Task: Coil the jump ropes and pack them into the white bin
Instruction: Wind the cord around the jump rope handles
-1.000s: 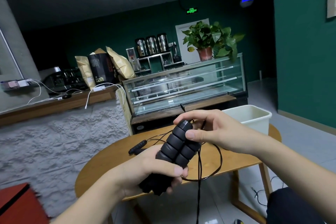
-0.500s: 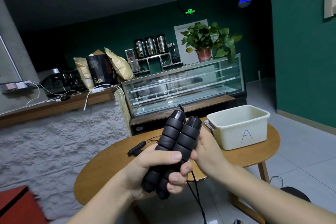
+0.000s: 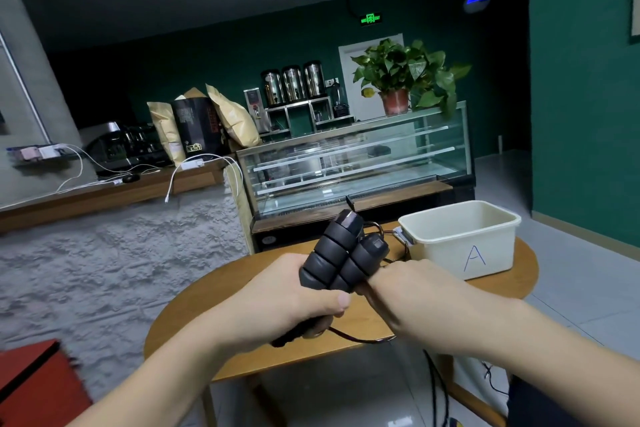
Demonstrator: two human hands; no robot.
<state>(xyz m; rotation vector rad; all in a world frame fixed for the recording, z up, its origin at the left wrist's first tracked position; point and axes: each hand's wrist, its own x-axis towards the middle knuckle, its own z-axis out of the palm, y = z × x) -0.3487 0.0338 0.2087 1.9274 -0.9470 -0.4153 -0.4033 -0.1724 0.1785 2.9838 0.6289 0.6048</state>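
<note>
Two black ribbed jump rope handles [image 3: 341, 255] stand side by side, tips up, over the round wooden table [image 3: 221, 288]. My left hand [image 3: 291, 298] is wrapped around their lower halves. My right hand [image 3: 412, 291] sits just right of the handles, fingers tucked behind them, where the thin black rope [image 3: 363, 339] loops under my wrist and hangs down past the table's edge. The white bin [image 3: 460, 239], marked with a blue "A", stands on the table's far right. Its inside is mostly hidden.
A second rope's cord [image 3: 394, 258] lies on the table beside the bin. Behind the table stands a glass display case [image 3: 353, 163] with a potted plant [image 3: 405, 80] on top. A red box [image 3: 31, 388] sits at the lower left. Tiled floor lies to the right.
My right hand dropped from the handle tips to behind the handles, right of them. The handles rose, then lowered a little. The bin came into full view.
</note>
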